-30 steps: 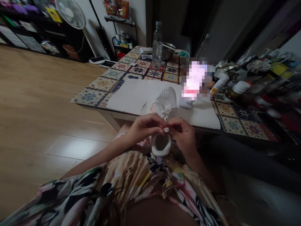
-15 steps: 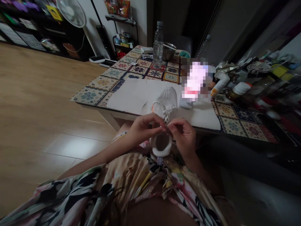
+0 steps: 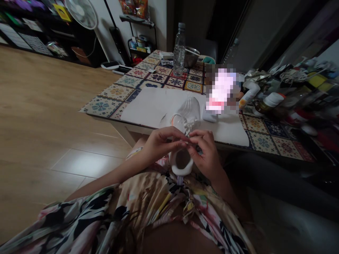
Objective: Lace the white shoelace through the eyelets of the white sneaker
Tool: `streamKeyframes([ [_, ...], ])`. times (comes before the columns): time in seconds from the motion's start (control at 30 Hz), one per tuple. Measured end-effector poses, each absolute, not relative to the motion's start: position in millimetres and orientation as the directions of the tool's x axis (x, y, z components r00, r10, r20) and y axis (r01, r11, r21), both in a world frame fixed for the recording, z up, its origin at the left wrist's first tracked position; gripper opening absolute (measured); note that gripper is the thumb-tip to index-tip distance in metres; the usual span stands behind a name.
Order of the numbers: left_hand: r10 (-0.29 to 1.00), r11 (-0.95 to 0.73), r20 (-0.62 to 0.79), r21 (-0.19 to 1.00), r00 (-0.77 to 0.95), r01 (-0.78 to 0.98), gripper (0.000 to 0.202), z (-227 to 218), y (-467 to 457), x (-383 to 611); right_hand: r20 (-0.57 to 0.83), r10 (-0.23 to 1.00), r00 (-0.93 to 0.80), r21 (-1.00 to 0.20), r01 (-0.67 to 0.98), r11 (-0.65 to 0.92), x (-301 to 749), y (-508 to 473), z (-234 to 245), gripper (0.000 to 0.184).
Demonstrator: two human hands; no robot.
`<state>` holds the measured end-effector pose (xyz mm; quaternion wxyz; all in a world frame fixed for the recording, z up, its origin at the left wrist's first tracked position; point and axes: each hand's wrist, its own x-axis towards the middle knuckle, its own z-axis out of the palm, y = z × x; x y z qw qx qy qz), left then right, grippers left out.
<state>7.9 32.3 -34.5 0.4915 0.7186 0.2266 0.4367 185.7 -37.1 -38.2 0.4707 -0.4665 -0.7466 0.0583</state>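
Where our hands meet: left hand [image 3: 164,139] and right hand [image 3: 208,150] equally near; fingers drawn close together, their hold too hidden to tell.
White sneaker [image 3: 182,171]: beneath our fingers, at our lap, long axis running away from us.
Collar: padded, oval, towards us.
Worktop [image 3: 116,92]: tile-patterned, under smooth white sheet [image 3: 148,102].

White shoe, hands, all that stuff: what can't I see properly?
In the head view:
White shoe: lacing near its opening, hidden by left hand and right hand.
Glowing screen: hidden by blurry blocks.
Fan: top cut off by upper edge.
White-capped bottle: any writing, too blurred.
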Motion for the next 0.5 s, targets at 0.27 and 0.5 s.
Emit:
streamKeyframes([
  [0.27,0.787,-0.273,0.273,0.958,0.553,-0.084,0.013,-28.2,29.7,9.2,0.588,0.803,-0.103,-0.689,0.456,0.563,185.8,-32.7,-44.3,0.005],
  [0.5,0.798,-0.063,0.138,0.987,0.587,-0.146,0.021,-26.0,29.3,12.6,0.77,0.589,-0.246,-0.262,0.719,0.643,189.0,-37.9,-44.7,0.031],
])
